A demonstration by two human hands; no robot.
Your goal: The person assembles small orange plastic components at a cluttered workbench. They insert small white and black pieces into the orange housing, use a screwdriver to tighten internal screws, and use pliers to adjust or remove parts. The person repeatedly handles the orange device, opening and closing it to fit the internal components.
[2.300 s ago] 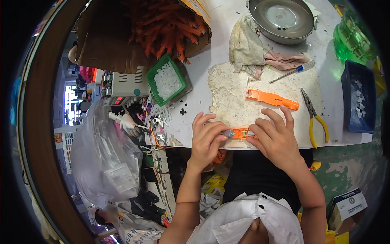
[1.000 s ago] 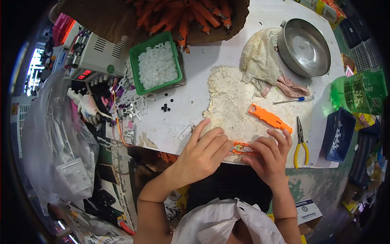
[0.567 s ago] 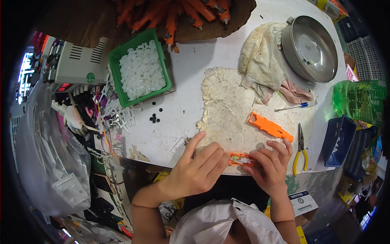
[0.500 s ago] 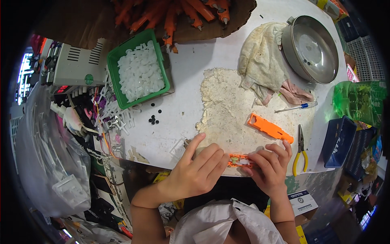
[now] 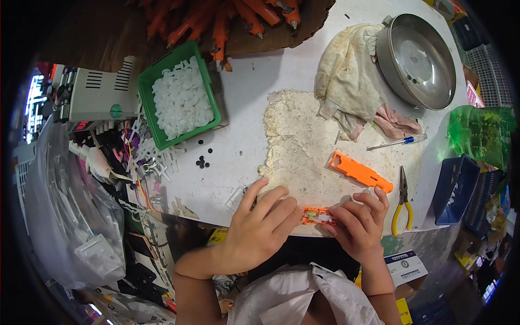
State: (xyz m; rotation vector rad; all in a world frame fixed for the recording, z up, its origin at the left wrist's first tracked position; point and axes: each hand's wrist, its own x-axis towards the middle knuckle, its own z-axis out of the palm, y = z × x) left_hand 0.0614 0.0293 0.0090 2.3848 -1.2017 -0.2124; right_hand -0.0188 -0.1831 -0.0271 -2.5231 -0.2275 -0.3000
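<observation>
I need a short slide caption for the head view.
Both hands press a small orange part on the worn mat.

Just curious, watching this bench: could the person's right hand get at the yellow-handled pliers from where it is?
Probably yes: the right hand lies just left of the yellow-handled pliers, with bare white tabletop between them.
</observation>
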